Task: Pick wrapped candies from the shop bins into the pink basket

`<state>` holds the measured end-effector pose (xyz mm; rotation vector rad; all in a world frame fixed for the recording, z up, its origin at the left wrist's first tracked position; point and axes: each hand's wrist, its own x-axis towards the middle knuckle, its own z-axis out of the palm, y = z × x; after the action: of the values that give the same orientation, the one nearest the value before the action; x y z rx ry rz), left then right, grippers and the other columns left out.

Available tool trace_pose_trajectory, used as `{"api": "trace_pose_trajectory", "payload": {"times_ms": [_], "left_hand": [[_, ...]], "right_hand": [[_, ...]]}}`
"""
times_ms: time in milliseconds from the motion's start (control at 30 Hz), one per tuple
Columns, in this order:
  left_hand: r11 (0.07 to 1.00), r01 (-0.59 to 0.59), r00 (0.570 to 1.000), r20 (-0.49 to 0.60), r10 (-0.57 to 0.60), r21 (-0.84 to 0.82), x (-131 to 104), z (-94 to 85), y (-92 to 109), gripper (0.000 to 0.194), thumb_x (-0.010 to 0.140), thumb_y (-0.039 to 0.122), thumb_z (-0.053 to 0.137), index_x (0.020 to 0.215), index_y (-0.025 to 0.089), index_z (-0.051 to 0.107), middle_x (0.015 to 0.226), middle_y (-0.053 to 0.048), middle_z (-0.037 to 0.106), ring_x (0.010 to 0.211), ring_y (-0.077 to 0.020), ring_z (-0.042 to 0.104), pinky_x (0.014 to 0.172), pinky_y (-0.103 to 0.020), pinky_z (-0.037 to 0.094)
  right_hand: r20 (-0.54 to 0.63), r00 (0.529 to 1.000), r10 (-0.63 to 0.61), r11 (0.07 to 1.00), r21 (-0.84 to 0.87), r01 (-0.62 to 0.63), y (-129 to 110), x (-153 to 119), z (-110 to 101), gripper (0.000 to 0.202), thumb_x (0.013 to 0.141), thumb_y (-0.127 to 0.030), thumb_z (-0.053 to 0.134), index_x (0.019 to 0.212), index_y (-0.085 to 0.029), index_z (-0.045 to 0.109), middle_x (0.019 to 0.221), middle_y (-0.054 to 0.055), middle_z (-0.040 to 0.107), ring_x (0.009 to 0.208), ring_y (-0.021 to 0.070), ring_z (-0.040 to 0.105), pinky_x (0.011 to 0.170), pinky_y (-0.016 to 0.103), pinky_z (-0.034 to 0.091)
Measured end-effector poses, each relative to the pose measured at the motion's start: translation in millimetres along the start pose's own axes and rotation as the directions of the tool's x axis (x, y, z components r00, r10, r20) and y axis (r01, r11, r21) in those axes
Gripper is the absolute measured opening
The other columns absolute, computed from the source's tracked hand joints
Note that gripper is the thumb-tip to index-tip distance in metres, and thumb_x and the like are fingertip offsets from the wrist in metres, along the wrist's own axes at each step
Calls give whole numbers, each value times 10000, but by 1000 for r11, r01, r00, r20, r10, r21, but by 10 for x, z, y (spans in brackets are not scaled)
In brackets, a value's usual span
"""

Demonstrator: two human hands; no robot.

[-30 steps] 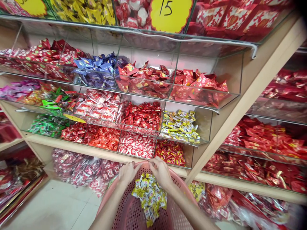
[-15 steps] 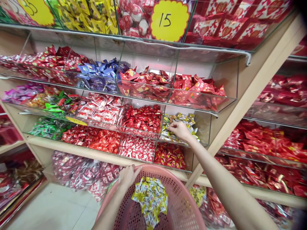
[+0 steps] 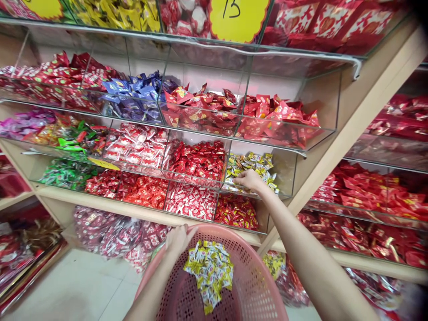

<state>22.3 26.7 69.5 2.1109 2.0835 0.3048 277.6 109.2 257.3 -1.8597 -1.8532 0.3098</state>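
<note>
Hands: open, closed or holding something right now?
Left hand: closed over the basket rim.
Right hand: fingers bunched at yellow candies; can't tell if holding any.

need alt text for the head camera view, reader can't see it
A person's right hand reaches to yellow-and-white wrapped sweets in a shelf bin, while the left hand holds the rim of a pink basket containing similar sweets. Nearby are mostly red packets, plus blue ones and green ones.

One yellow scalloped sign (image 3: 239,24), fronting round red-and-white sweets (image 3: 198,20), is bearing a handwritten black "15"; a smaller yellow sign (image 3: 104,164), lower left, is showing unclear marks.
</note>
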Motion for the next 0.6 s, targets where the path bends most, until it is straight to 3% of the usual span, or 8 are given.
{"api": "trace_pose_trajectory", "payload": {"times_ms": [133, 400, 600], "left_hand": [[1000, 7, 1000, 21, -7, -4, -6, -16, 3, 739, 786, 699, 131, 918, 166, 625, 864, -146, 668, 837, -247, 625, 736, -326, 437], [1000, 6, 1000, 9, -6, 3, 19, 22, -18, 754, 775, 712, 118, 900, 168, 625, 835, -135, 669, 821, -249, 627, 720, -328, 439], [1000, 5, 1000, 13, -5, -5, 13, 14, -18, 757, 771, 717, 121, 897, 169, 628, 839, -136, 669, 831, -261, 626, 719, -333, 441]], "right_hand": [[-38, 999, -31, 999, 37, 32, 17, 8, 22, 230, 619, -370, 627, 554, -149, 636, 419, -34, 462, 482, 103, 461, 506, 222, 325], [-129, 986, -109, 977, 169, 131, 69, 38, 51, 158, 621, -275, 569, 570, -140, 634, 602, 12, 622, 589, 122, 535, 557, 213, 379], [-164, 971, -177, 956, 206, 209, -2, -51, -5, 189, 647, -295, 552, 571, -136, 618, 600, 17, 623, 583, 119, 530, 574, 218, 391]]}}
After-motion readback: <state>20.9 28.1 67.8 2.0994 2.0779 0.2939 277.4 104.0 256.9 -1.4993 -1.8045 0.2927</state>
